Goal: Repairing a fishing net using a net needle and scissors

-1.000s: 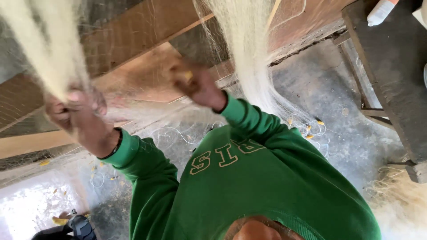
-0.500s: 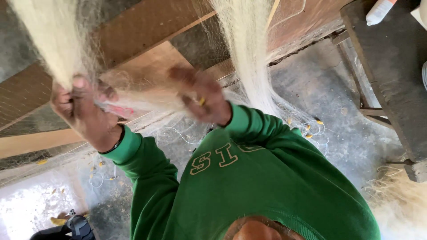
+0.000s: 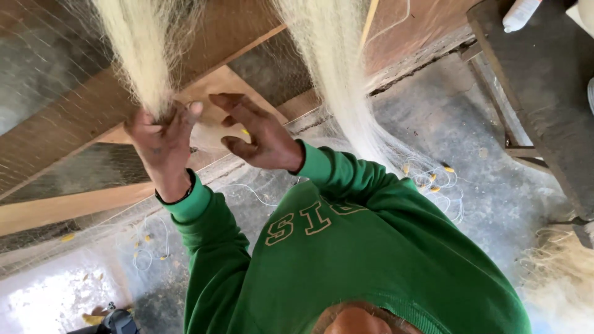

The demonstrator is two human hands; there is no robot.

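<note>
Right now your green sleeves fill the near field at 6 o'clock, and both hands are raised ahead of you toward 11 and 12 o'clock. Your left hand has its fingers closed around the lower end of a pale bundle of net, gripping it where the strands gather. Your right hand sits just beside it at 12 o'clock, fingers spread and curled, holding nothing firmly that I can make out; fine mesh seems to run across between the two hands, though it is too thin to be sure.

Watch that loose mesh: it could snag on your curled right fingers and tear if you pull the hands apart sharply. The bundle could also slip through your left grip, since the strands look smooth.

Farther off, a second hanging bundle drops at 1 o'clock to the concrete floor, where line and small yellow floats lie in loops. Those loops could tangle with whatever you draw down. Beyond, wooden beams cross at 10 o'clock; the net could catch on a rough edge.
</note>
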